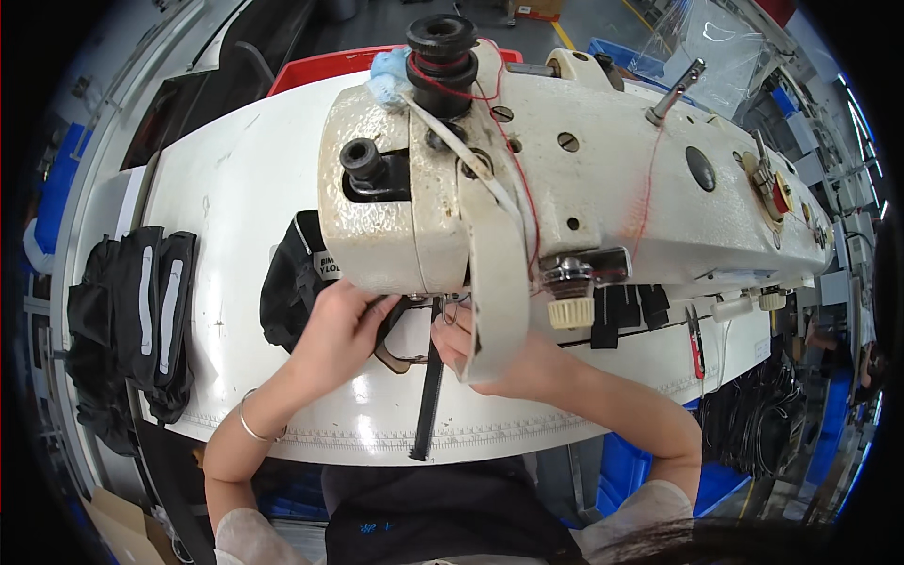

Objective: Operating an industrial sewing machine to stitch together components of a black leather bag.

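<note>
A white sewing machine [603, 179] with red thread stands over the white table. Beneath its head, my left hand [331, 331] is closed, its fingertips pinching the edge of a black fabric piece [284, 297] that carries a white printed label. My right hand [480, 348] is closed at the upper end of a narrow black strap [428, 405], just right of the needle area. The machine's pale curved guard [499, 282] covers part of that hand. From there the strap runs down to the table's front edge. The exact stitching point is hidden under the machine head.
Folded black pieces with grey strips [132, 325] are piled at the table's left. Short black straps [617, 315] and a red-handled cutting tool [696, 344] lie on the right. Black cords [753, 424] hang beyond the right edge. A red bin [330, 68] is behind the table.
</note>
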The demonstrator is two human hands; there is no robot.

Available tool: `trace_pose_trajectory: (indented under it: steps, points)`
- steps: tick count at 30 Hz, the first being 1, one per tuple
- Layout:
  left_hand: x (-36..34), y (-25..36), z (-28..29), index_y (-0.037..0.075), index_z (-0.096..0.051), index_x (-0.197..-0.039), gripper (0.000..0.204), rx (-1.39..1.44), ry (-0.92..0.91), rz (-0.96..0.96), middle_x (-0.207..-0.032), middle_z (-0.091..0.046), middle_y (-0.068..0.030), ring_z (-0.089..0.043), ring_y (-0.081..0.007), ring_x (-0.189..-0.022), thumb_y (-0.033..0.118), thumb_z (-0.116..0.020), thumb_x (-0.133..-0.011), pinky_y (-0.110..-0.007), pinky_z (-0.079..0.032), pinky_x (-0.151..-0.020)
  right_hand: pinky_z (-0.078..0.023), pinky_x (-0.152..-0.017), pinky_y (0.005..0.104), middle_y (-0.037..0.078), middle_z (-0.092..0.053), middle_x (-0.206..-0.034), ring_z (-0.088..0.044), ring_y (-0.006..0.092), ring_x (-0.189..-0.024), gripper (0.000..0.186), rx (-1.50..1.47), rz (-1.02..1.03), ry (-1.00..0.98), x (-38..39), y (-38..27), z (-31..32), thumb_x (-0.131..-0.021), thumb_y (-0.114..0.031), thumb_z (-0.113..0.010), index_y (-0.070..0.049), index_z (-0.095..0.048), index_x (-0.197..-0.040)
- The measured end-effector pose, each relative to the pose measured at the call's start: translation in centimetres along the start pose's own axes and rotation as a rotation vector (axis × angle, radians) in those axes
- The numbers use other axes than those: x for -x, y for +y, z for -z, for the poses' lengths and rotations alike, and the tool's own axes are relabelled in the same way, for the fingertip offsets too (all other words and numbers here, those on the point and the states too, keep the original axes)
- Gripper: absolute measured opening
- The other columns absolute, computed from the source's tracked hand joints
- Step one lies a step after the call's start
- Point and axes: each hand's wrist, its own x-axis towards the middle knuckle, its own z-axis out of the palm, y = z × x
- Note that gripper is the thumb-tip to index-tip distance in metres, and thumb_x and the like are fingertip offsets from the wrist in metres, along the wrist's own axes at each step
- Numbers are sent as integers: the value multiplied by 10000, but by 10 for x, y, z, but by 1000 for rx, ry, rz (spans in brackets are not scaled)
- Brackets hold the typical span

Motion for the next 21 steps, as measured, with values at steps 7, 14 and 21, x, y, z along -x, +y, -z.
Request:
trace_pose_trajectory:
  steps: [7, 14, 21]
  points:
    - [6, 6, -6, -2, -664, -944, 337, -398, 46, -407, -920, -630, -148, -612, -311, -831, -58, -627, -614, -374, -506, -701, -465, -576, 284, 2, -557, -768, -572, 149, -701, 153, 216, 188, 87, -6, 12, -1, -687, -152, -584, -51, -603, -799]
    - [3, -5, -5, 16, -626, -945, 346, -348, -9, -457, -862, -613, -111, -595, -304, -803, -50, -628, -605, -390, -487, -728, -462, -548, 276, 6, -580, -803, -577, 142, -686, 173, 86, 52, -84, -4, 6, 5, -711, -161, -572, -61, -612, -846]
    - [5, -7, -16, 1, -610, -942, 206, -500, 152, -304, -841, -597, -159, -573, -343, -760, -21, -617, -737, -406, -474, -685, -478, -671, 296, 57, -595, -802, -588, 177, -764, 215, 104, 8, 34, -4, 4, 0, -683, -128, -588, -19, -610, -867]
